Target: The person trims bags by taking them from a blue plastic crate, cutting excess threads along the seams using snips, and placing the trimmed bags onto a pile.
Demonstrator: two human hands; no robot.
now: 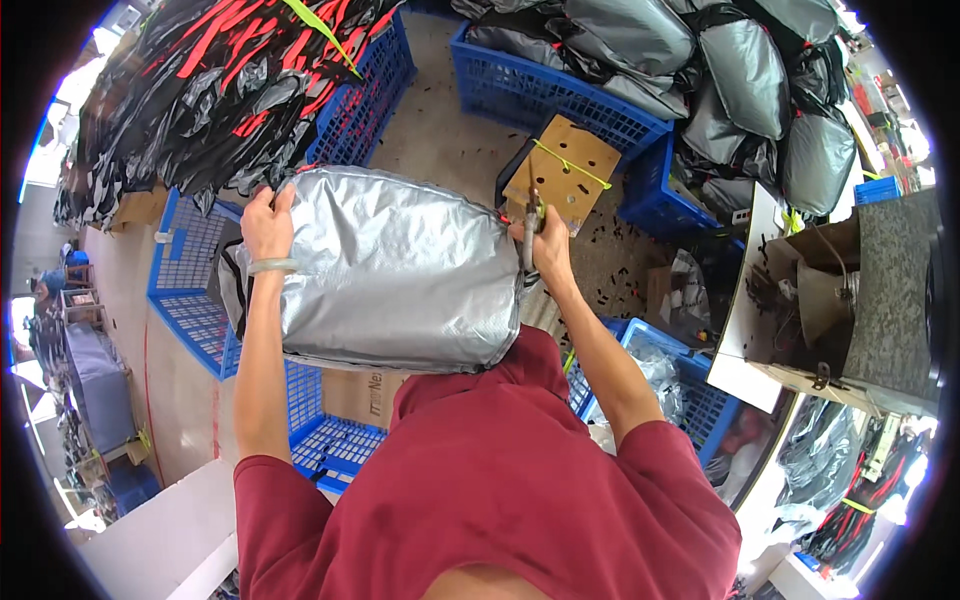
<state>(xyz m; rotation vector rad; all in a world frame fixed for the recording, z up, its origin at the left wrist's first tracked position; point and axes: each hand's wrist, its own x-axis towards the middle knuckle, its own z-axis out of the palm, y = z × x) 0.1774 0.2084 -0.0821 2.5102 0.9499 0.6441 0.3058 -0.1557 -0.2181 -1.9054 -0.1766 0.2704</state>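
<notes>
A silver, padded-looking bag [400, 265] with black edging lies across in front of me, above my lap. My left hand [268, 225] is closed on its upper left corner, with the thumb on the silver face. At the bag's right edge my right hand [545, 245] holds a pair of scissors [533, 200], its blades pointing away from me. Some of the fingers of that hand are hidden, so whether they also touch the bag cannot be told. A black strip hangs at the bag's left end.
Black and red strapped bags [230, 90] heap over a blue crate [375, 90] at far left. Silver bags [745, 75] fill another blue crate [560, 95] at far right. Beyond the scissors stands a holed wooden board [570, 170]. A crate [190, 300] stands left; an open box [820, 290] sits right.
</notes>
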